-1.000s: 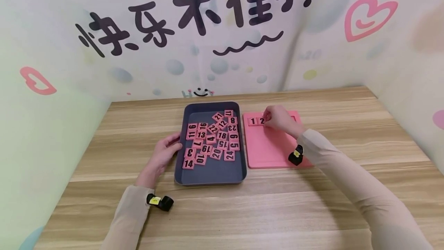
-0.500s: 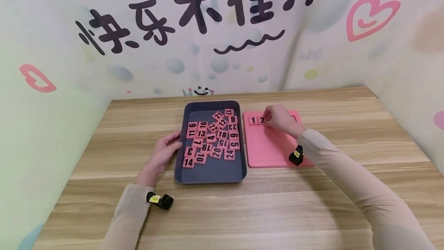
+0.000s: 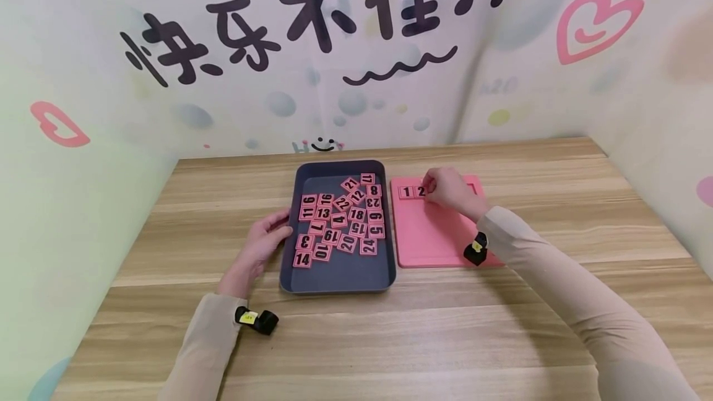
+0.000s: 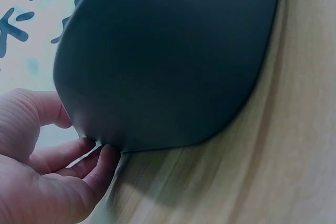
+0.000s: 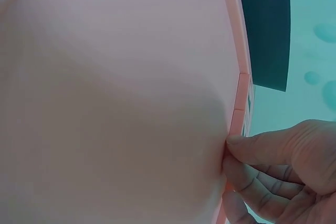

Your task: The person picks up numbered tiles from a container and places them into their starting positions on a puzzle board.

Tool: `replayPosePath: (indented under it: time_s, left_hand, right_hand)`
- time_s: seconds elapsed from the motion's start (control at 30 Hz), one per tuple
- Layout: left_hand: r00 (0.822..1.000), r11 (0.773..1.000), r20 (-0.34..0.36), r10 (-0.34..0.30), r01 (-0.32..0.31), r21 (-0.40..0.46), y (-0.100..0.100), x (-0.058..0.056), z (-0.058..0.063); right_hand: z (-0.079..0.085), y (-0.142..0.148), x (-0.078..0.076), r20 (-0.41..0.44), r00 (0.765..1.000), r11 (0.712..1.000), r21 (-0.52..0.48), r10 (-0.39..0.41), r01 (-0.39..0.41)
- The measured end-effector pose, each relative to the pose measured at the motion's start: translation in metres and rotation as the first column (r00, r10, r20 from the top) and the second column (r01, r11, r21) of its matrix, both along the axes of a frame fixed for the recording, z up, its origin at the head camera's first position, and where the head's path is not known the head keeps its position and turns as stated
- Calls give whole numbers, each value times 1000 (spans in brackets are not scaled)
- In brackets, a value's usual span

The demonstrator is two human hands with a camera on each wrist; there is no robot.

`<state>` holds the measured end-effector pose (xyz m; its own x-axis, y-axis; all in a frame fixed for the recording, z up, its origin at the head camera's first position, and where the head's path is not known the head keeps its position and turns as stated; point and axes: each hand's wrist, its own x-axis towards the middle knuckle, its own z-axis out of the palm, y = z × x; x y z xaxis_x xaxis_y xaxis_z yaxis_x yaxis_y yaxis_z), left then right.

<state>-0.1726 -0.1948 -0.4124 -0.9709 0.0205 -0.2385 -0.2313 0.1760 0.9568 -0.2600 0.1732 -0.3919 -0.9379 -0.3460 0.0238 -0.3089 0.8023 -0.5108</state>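
A dark grey tray (image 3: 337,280) lies on the table, with several pink number tiles (image 3: 338,220) scattered in it. My left hand (image 3: 263,246) holds the tray's left wall, the thumb at the rim and fingertips against the side (image 4: 142,66). To the right is a pink board (image 3: 423,237) with a raised border. Tile "1" (image 3: 406,192) and tile "2" (image 3: 420,191) sit side by side at its upper left. My right hand (image 3: 448,192) pinches the "2" tile at its right side; thumb and fingertips meet by the board's edge in the right wrist view (image 5: 278,171).
The wooden table (image 3: 356,345) extends around the tray and board. Behind it hangs a printed wall cloth (image 3: 250,104) with black characters. The tray's right wall stands close beside the board's left edge. A dark wrist camera (image 3: 257,320) sits on the left cuff.
The head view tilts very slightly. Both hands, the tray and the tiles otherwise stay where they were, with the right hand still at the "2" tile.
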Motion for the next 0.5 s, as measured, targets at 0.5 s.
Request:
replayPosePath:
  time_s: [0.5]
  left_hand:
    - [1000,1000,15,2,-2,16,-1,0,0]
  right_hand:
    - [42,-36,7,11,1000,999,-53,1,0]
